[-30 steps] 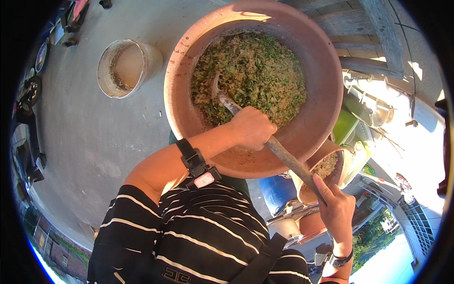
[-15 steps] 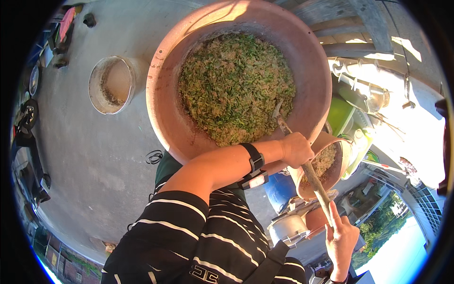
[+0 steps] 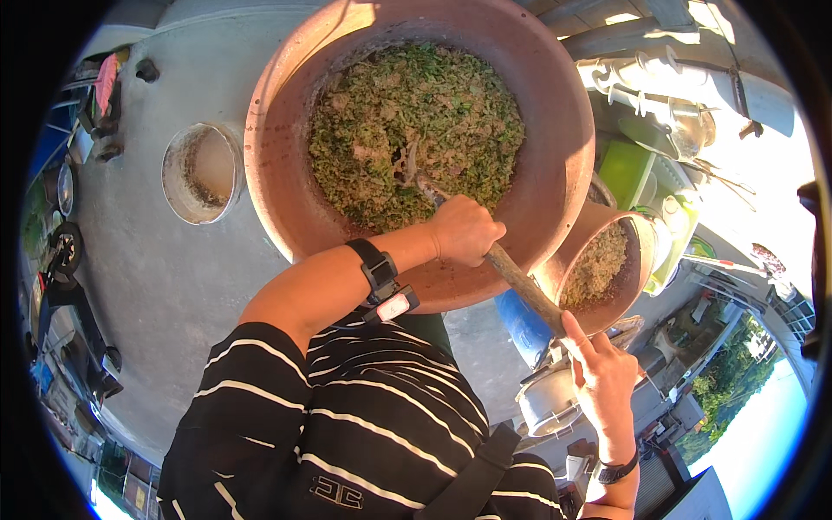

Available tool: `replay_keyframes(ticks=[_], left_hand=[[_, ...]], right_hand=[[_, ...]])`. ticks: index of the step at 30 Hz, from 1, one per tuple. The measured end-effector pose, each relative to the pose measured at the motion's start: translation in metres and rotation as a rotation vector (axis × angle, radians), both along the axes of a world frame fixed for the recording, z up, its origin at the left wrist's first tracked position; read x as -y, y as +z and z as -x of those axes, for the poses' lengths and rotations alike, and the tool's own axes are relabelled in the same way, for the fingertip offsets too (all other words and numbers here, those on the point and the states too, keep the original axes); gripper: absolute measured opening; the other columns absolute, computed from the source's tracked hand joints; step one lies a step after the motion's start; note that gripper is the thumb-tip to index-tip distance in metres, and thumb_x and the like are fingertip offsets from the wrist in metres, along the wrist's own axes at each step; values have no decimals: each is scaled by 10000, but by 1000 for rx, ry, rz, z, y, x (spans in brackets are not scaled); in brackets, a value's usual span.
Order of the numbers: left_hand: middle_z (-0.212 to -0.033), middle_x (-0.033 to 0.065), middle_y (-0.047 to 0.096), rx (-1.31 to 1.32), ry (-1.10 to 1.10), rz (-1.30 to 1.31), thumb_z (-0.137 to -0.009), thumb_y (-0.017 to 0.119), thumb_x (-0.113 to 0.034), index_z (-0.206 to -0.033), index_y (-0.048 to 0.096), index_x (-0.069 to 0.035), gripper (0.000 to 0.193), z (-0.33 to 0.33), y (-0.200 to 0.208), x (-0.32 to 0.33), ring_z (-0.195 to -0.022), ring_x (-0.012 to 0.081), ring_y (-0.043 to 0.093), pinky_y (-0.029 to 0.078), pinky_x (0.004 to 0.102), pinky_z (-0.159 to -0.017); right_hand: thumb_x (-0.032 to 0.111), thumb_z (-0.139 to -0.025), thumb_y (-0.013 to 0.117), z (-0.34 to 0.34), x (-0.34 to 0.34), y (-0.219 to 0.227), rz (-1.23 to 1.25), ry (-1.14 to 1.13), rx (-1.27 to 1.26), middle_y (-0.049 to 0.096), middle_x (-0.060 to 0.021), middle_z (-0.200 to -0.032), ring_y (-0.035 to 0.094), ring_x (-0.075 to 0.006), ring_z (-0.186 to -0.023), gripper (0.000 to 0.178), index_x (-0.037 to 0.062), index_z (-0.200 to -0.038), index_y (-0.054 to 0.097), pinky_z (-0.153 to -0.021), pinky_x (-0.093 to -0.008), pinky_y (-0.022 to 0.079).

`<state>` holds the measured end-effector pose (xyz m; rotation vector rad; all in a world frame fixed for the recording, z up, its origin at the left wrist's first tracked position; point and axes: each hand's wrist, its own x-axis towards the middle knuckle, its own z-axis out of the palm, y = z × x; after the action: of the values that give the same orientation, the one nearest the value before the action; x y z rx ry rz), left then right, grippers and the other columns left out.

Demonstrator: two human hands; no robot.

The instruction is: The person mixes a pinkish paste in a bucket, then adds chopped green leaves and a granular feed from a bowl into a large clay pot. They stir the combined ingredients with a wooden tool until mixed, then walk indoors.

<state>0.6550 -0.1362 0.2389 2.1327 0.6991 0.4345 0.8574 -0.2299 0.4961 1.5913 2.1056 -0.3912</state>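
A long wooden-handled tool (image 3: 530, 290) slants across the rim of a large reddish-brown basin (image 3: 555, 186). My left hand (image 3: 468, 230) is wrapped round its shaft above the basin's near inner wall. Lower right, my right hand (image 3: 604, 373) holds the handle's upper end, thumb side up, with one finger lying along the wood. The tool's greyish metal head (image 3: 409, 162) is partly sunk in a crumbly mix of chopped greens and tan mash (image 3: 459, 104), so its full shape is hidden. Beside the basin leans a smaller reddish-brown pot (image 3: 640, 260) holding tan crumbly mash (image 3: 598, 264).
A dirty whitish bucket (image 3: 201, 173) stands on the grey floor (image 3: 165, 312) at left. To the right are a blue container (image 3: 524, 328), a metal pot (image 3: 548, 403) and a green crate (image 3: 626, 173). Wooden slats (image 3: 611, 36) lie beyond the basin.
Both hands and the tool have moved leftward and away from me. The tool head has gone from the mix's right edge to its middle, parting the mash there. The view has shifted slightly too.
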Motion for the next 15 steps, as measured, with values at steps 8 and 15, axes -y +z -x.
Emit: replay_keyframes(ticks=[8,15], left_hand=[[-588,146,607,419,-80,27,-585,649,-170,-628,581,-92,112,-86,87,5,-552,335,625,478,443,-513],[-593,147,612,97,-238,130,-624,671,-190,-659,607,-81,131,-40,37,4,-571,339,628,471,456,-514]], right_hand=[[-8,-633,749,42,-32,131,92,-159,225,548,-89,-673,549,-274,-544,726,211,-1307,595,-520,-377,430],[45,-683,745,2,1,49,159,-144,42,530,-64,-671,557,-256,-556,664,224,-1306,602,-503,-360,420]])
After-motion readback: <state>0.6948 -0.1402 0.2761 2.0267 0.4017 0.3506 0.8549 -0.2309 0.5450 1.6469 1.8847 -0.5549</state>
